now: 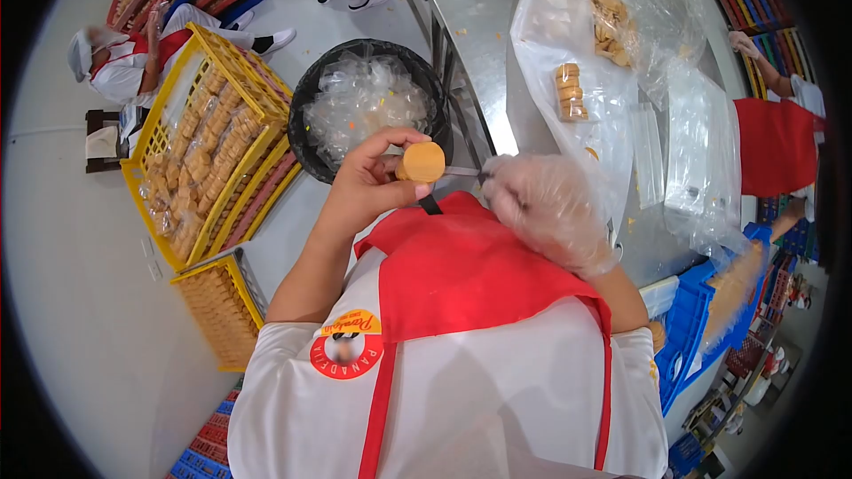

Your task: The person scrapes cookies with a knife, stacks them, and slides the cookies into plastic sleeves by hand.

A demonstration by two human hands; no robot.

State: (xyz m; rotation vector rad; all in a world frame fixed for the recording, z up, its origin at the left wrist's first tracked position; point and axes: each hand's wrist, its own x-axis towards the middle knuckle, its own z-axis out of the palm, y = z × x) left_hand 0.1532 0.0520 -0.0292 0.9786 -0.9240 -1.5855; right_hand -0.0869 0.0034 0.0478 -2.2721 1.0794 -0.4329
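My left hand (377, 177), bare, pinches a round golden biscuit (424, 162) by its edges, flat face toward me; the edge of another seems to show behind it. My right hand (550, 208) wears a clear plastic glove and is closed around the dark handle of a knife (461, 171). The knife's thin blade points left, its tip end hidden behind or against the biscuit. Right of my hands, a short stack of round biscuits (571, 93) rests on a white plastic sheet (550, 27). Beyond it are biscuit pieces (608, 22) in clear plastic.
A black-lined bin (302, 115) full of clear wrappers stands ahead left. Yellow crates (133, 182) of bagged biscuits are at the left. The steel table (470, 18) extends ahead right. A blue crate (683, 346) stands at right. Co-workers are at upper left, top and right.
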